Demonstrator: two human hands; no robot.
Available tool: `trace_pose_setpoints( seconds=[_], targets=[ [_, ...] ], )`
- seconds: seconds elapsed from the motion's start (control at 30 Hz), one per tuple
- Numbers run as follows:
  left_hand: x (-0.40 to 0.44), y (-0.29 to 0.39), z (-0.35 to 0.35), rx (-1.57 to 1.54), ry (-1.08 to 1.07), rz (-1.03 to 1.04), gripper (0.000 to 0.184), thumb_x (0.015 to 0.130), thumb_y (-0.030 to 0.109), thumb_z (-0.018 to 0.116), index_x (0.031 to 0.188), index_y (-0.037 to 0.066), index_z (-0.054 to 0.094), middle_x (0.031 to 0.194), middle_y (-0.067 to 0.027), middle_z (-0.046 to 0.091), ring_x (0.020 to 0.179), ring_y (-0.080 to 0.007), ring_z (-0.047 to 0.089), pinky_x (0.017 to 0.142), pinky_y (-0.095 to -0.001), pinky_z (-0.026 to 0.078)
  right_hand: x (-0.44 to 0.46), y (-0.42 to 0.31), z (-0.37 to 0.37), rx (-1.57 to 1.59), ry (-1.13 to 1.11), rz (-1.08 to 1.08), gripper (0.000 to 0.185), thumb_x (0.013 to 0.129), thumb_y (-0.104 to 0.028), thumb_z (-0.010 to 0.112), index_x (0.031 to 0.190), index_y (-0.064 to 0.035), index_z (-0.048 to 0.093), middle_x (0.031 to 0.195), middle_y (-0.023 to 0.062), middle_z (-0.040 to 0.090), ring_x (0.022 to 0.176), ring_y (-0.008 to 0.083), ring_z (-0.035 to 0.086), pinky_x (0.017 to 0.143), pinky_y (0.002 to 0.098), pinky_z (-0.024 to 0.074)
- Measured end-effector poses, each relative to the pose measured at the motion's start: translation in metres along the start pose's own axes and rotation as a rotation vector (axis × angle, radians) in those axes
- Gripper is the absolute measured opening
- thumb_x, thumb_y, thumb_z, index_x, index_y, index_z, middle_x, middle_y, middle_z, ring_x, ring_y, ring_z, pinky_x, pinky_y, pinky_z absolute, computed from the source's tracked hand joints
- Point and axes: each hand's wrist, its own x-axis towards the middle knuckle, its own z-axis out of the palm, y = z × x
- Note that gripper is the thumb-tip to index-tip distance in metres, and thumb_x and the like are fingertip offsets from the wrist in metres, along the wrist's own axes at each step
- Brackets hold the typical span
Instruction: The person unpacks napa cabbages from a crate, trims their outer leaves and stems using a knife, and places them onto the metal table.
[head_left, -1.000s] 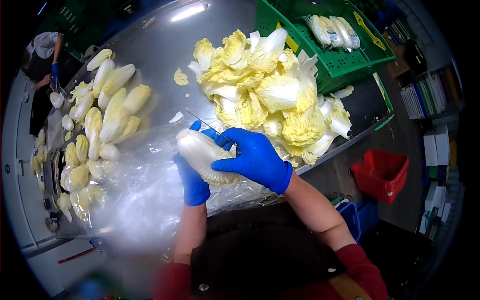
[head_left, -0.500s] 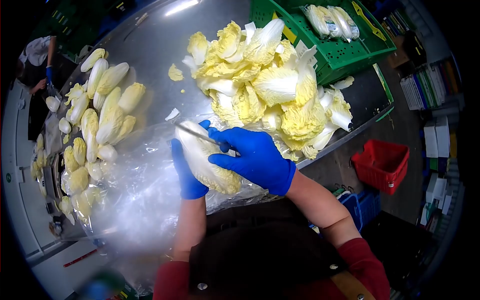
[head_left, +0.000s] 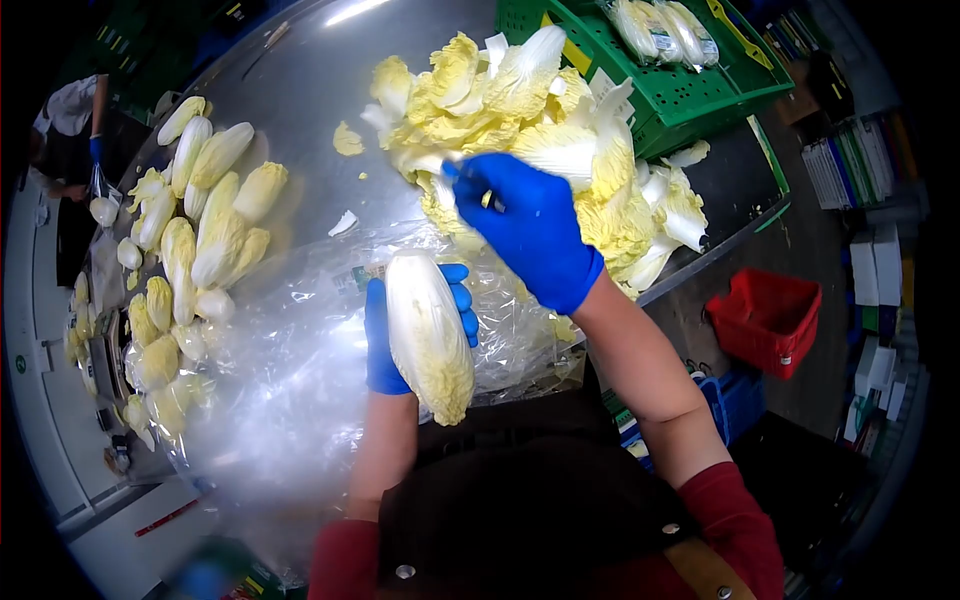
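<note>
A pale head of Chinese cabbage (head_left: 425, 335) lies upright in my left hand (head_left: 385, 345), whose blue-gloved fingers wrap round it from behind. My right hand (head_left: 525, 225), also in a blue glove, is raised above and to the right of it, fingers curled, over the edge of a heap of loose yellow-white leaves (head_left: 550, 150). The knife seen before is not clearly visible in that hand now. Clear plastic film (head_left: 290, 360) lies on the metal table (head_left: 290, 90) beneath my hands.
Whole cabbage heads (head_left: 220, 230) lie on the left. Behind the leaves is a green crate (head_left: 680, 105) with bagged heads (head_left: 660, 35). A red basket (head_left: 765, 320) and a blue crate (head_left: 735, 405) are at the right. Another person (head_left: 75, 130) works at the far left.
My right hand has come off the cabbage and moved up toward the leaf heap. The cabbage now stands more upright in my left hand and is fully in view.
</note>
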Motion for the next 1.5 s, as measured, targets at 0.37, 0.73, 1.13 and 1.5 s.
trace_pose_setpoints(
  seconds=[0.37, 0.73, 1.13, 1.5],
  targets=[
    [0.012, 0.001, 0.004, -0.265, 0.258, 0.168, 0.078, 0.089, 0.069, 0.03, 0.123, 0.001, 0.05, 0.103, -0.021, 0.061, 0.081, -0.0333, 0.062, 0.067, -0.0441, 0.053, -0.036, -0.034, 0.003, 0.031, -0.341, 0.105, 0.021, 0.082, -0.026, 0.072, 0.089, -0.0072, 0.064, 0.074, 0.0077, 0.062, 0.059, 0.0204, 0.058, 0.058, 0.0305, 0.048],
    [0.007, -0.002, -0.015, -0.01, 0.05, 0.242, 0.078, 0.084, 0.061, 0.052, 0.129, -0.002, 0.044, 0.108, -0.0189, 0.059, 0.093, -0.0328, 0.061, 0.081, -0.0436, 0.051, -0.016, -0.024, -0.024, 0.543, -0.201, 0.616, 0.025, 0.088, -0.024, 0.067, 0.099, -0.0013, 0.068, 0.079, 0.0047, 0.067, 0.069, 0.0111, 0.06, 0.067, 0.0253, 0.049],
    [0.004, -0.001, -0.031, 0.571, 0.327, 0.761, 0.073, 0.083, 0.053, 0.057, 0.132, 0.002, 0.042, 0.119, -0.0177, 0.056, 0.103, -0.0293, 0.06, 0.092, -0.0416, 0.05, -0.061, -0.034, 0.004, 0.206, -0.341, 0.29, 0.027, 0.079, -0.02, 0.073, 0.102, -0.0075, 0.065, 0.085, 0.0062, 0.065, 0.066, 0.0163, 0.058, 0.063, 0.0273, 0.0477],
    [0.001, 0.003, -0.013, 0.589, 0.284, 0.651, 0.073, 0.081, 0.049, 0.061, 0.128, -0.004, 0.045, 0.11, -0.0172, 0.06, 0.099, -0.0282, 0.062, 0.088, -0.0388, 0.051, -0.057, -0.028, 0.0, 0.311, -0.369, 0.142, 0.014, 0.078, -0.012, 0.07, 0.091, -0.0067, 0.066, 0.074, 0.0052, 0.063, 0.066, 0.0115, 0.059, 0.059, 0.025, 0.0459]
  ],
)
